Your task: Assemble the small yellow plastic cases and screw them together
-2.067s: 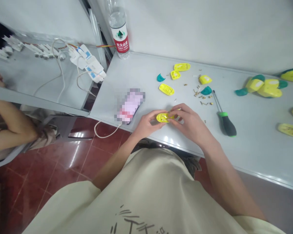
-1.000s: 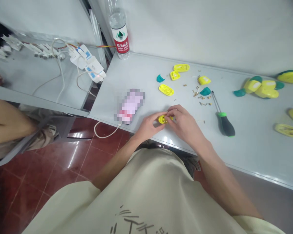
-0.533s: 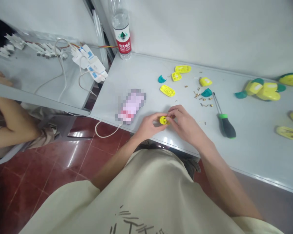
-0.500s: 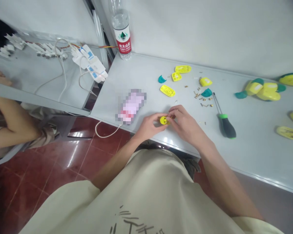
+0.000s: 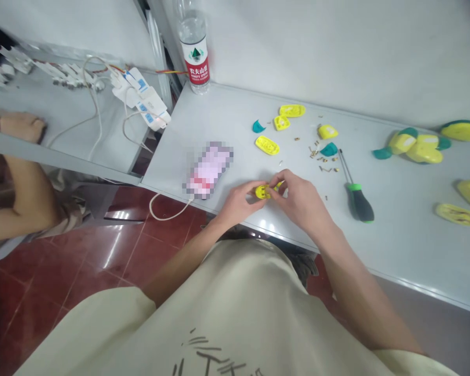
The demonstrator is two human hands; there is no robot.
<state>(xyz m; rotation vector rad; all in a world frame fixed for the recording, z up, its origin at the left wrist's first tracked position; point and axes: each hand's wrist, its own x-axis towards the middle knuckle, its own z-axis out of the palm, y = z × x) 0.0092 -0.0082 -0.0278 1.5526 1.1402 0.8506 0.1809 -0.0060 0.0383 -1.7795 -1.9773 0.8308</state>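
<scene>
Head view: one oblong yellow plastic shell is being gripped by the left hand near the front edge of the smooth grey table; it is being touched by the right hand, whose grip cannot be told.

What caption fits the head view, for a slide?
Left hand holds a yellow part over the table, right hand close against it; a screwdriver lies to the right.

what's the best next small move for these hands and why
I'd probably lift the right hand slightly while the left hand steadies the yellow piece: the right fingertips cover part of it, and the details inside are too small to judge.
</scene>
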